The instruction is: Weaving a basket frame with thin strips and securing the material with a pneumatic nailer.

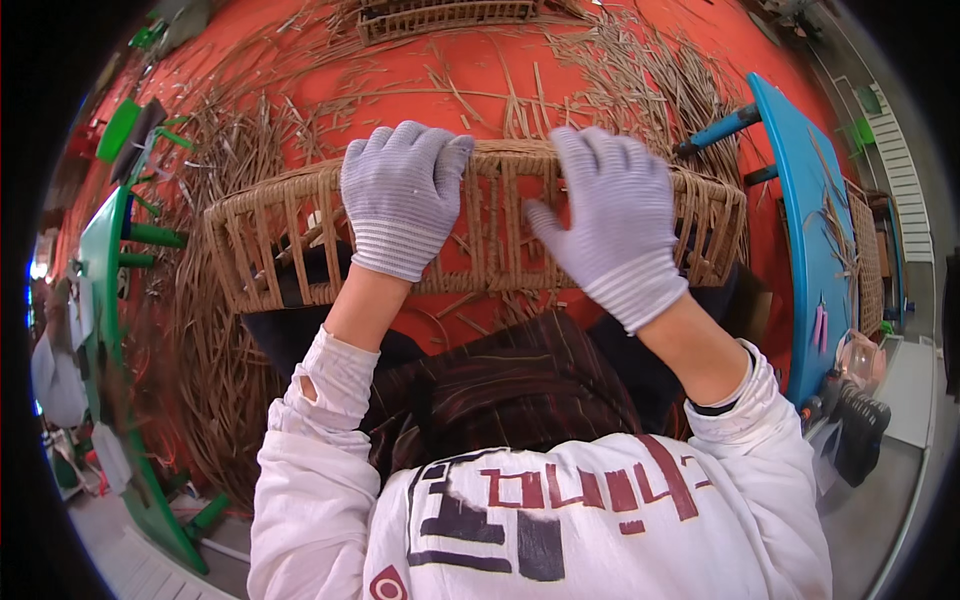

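A long, low wicker basket (478, 240) with open upright slats lies across in front of me, over my legs. My left hand (402, 195), in a pale grey knitted glove, bends its fingers over the basket's upper edge left of the middle; its thumb lies close to the forefinger, and the fingertips are partly hidden. Right of the middle, my right hand (618, 205) in a matching glove is slightly blurred. Its fingers reach over the same edge and its thumb stands well apart, in front of the slats.
Loose dry strips (215, 330) are heaped at the left, with more strips (640, 90) scattered at the far right on the red floor covering. Another wicker piece (440, 20) lies at the far edge. A green table (115, 400) stands left, a blue table (800, 200) right.
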The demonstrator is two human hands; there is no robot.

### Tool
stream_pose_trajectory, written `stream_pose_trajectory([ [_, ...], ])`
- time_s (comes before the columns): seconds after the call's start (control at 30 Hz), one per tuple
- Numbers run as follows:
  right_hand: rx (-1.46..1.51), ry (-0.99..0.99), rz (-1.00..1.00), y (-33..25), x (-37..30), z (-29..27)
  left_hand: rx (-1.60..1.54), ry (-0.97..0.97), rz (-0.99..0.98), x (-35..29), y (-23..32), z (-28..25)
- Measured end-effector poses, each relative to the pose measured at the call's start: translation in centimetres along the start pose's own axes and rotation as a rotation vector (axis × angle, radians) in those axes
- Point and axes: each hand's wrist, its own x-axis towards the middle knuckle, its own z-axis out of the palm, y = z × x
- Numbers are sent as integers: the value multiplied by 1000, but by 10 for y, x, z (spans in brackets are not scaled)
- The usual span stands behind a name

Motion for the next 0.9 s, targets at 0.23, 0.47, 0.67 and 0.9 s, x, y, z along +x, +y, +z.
stream_pose_trajectory([
  [0.23, -338, 25, -47, -12, 12, 29, 43, -7, -17, 2, 1, 0],
  [0.47, -264, -334, 52, -21, 32, 3, 13, 26, -32, -1, 2, 1],
  [0.67, -234, -451, 99, -21, 39, -11, -7, 94, 3, -8, -2, 9],
  [0.9, -248, -432, 96, -12, 45, -9, 28, 108, 5, -9, -7, 13],
])
